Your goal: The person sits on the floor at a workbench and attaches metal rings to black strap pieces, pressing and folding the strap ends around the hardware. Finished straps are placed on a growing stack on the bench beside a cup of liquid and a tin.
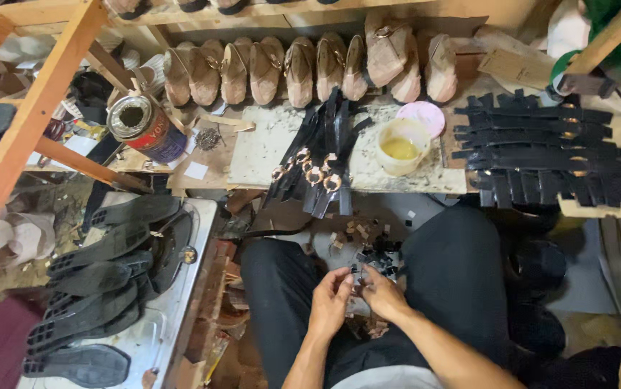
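While the left hand [330, 297] and right hand [381, 294] meet over the lap, fingers pinching a small black strap piece [357, 277], buckled straps [317, 155] and a glue cup [402, 146] sit within reach on the bench [253, 155].

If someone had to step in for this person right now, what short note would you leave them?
Left hand and right hand: both meet over the lap, fingers pinched on a small dark piece; the picture does not show what it is.
Nearby: small dark scraps lie between the knees. On the bench, a bundle of black buckled straps, an open cup of yellowish glue with its pink lid beside it, and laid-out black strips.
Behind: a row of tan shoe uppers. Left: stacked black soles.
Done or left: cannot be judged from this view.
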Action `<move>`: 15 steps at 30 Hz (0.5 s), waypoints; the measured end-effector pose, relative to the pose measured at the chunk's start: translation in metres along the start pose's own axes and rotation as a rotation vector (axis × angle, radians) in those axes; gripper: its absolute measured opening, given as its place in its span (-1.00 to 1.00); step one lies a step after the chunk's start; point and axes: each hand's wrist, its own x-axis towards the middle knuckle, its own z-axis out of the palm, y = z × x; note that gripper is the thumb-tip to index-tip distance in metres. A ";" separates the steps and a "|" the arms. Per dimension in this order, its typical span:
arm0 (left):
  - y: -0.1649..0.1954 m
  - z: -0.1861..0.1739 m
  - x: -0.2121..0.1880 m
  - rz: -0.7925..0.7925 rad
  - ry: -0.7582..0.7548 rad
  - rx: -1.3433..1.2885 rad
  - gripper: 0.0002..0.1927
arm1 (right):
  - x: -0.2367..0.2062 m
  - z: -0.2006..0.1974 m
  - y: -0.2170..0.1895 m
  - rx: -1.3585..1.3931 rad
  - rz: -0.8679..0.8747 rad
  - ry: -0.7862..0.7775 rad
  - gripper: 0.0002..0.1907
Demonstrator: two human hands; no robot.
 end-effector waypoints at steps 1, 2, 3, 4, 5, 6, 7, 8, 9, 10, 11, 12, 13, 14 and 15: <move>0.006 0.019 0.005 -0.003 0.005 0.004 -0.65 | 0.005 -0.017 0.009 0.025 -0.045 0.017 -0.32; 0.013 0.039 0.010 0.011 0.023 0.006 -0.66 | 0.010 -0.034 0.018 0.083 0.008 0.012 -0.32; 0.018 0.059 0.015 0.023 0.037 0.009 -0.67 | 0.013 -0.048 0.026 0.141 0.065 0.007 -0.32; 0.022 0.080 0.022 0.035 0.051 0.008 -0.68 | 0.019 -0.064 0.036 0.195 0.125 0.003 -0.32; 0.026 0.101 0.030 0.089 0.071 0.004 -0.68 | 0.029 -0.078 0.045 0.248 0.066 0.025 -0.34; 0.029 0.121 0.038 0.141 0.091 0.000 -0.69 | 0.037 -0.089 0.052 0.301 0.010 0.047 -0.35; 0.031 0.142 0.048 0.195 0.111 -0.009 -0.69 | 0.044 -0.105 0.062 0.349 -0.047 0.069 -0.36; 0.034 0.159 0.061 0.202 0.129 -0.010 -0.68 | 0.054 -0.120 0.069 0.375 -0.036 0.077 -0.38; 0.036 0.174 0.072 0.205 0.145 -0.014 -0.66 | 0.060 -0.133 0.075 0.399 -0.020 0.084 -0.40; 0.038 0.189 0.083 0.206 0.162 -0.017 -0.64 | 0.064 -0.147 0.080 0.423 -0.002 0.090 -0.42; 0.042 0.199 0.097 0.184 0.175 -0.023 -0.63 | 0.068 -0.159 0.082 0.459 0.007 0.077 -0.40; 0.046 0.208 0.109 0.161 0.182 -0.030 -0.63 | 0.071 -0.172 0.082 0.495 0.020 0.068 -0.38; 0.052 0.214 0.119 0.137 0.183 -0.036 -0.62 | 0.072 -0.184 0.079 0.531 0.034 0.064 -0.35; 0.059 0.218 0.130 0.137 0.194 -0.060 -0.62 | 0.074 -0.194 0.075 0.579 0.141 0.036 -0.35; 0.069 0.222 0.141 0.140 0.201 -0.086 -0.63 | 0.073 -0.206 0.069 0.626 0.245 0.014 -0.34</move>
